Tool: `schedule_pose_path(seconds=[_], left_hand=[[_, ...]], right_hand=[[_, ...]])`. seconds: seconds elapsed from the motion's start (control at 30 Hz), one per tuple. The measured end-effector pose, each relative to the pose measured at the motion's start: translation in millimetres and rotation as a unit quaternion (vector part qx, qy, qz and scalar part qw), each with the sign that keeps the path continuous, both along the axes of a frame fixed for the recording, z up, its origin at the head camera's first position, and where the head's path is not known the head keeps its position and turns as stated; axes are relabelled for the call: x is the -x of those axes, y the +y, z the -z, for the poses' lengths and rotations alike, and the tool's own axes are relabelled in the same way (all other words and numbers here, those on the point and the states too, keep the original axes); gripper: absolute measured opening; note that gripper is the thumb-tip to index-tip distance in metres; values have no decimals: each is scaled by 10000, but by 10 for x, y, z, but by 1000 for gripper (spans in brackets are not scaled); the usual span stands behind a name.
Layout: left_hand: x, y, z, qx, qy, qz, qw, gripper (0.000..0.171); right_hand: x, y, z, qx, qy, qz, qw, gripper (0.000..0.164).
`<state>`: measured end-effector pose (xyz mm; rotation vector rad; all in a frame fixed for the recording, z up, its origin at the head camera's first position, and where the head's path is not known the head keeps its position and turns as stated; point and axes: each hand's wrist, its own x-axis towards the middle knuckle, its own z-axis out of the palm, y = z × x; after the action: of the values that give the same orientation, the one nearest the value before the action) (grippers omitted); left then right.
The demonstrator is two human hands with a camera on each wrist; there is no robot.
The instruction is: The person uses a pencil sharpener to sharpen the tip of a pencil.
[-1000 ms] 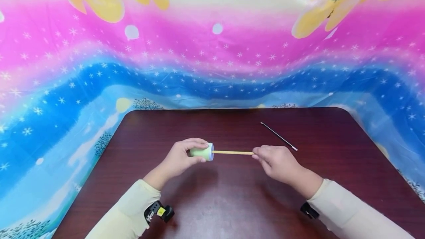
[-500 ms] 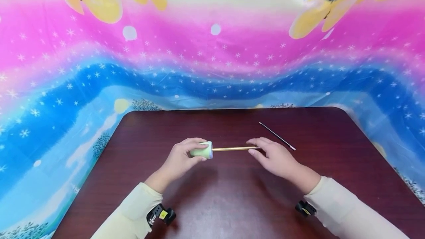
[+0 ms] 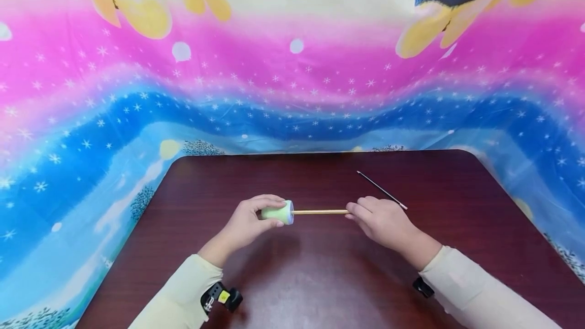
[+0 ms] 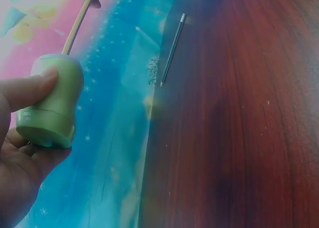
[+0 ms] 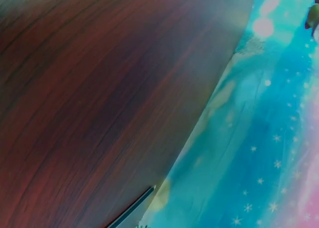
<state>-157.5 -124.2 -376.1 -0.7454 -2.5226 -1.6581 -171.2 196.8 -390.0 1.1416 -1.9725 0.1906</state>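
My left hand point(image 3: 249, 221) grips a light green pencil sharpener point(image 3: 277, 212) with a pale rim, held on its side above the table. In the left wrist view the thumb presses the waist of the sharpener point(image 4: 59, 96), with other fingers under its base. A yellow pencil point(image 3: 320, 212) runs into the rim end; its inserted tip is hidden. My right hand point(image 3: 379, 220) pinches the pencil's far end. A second, dark pencil point(image 3: 381, 190) with a white end lies on the table just beyond the right hand, untouched.
The dark red-brown wooden table point(image 3: 315, 278) reaches back to a patterned pink and blue cloth point(image 3: 292, 80) hung behind and at the sides. Black wrist cameras sit under both sleeves.
Half a second ago my right fingers were spread loose around the yellow pencil; now they pinch its end again. The left hand keeps its hold on the sharpener.
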Motion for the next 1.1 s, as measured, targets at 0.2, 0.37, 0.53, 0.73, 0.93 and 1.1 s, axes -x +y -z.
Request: schedule_pose_path(seconds=[0.2,0.37,0.53,0.73,0.93,1.1], left_hand=[[-5,-65,37,82,-9,6,10000,36],[-16,-63,42,160,362,12,9992,36],[-28,-20,46,287,1218,9,9921,36],[-36,15,65,530,2278,110,9722,38],[-24,23,86,687,3213,194,9443,38],[23,26,110,726,4017,310,9123,40]], right_hand=[[-69,-67,-1,-41,-641,-71,9979,42],[-139,-103,-21,100,-1433,92,9896,32],[-181,-105,-91,586,-3319,153,9414,5],[-194,-71,-231,1519,-6043,65,7821,18],[-182,-44,-268,2344,-7652,-540,5971,27],[-145,-8,-229,2526,-8293,-871,4909,26]])
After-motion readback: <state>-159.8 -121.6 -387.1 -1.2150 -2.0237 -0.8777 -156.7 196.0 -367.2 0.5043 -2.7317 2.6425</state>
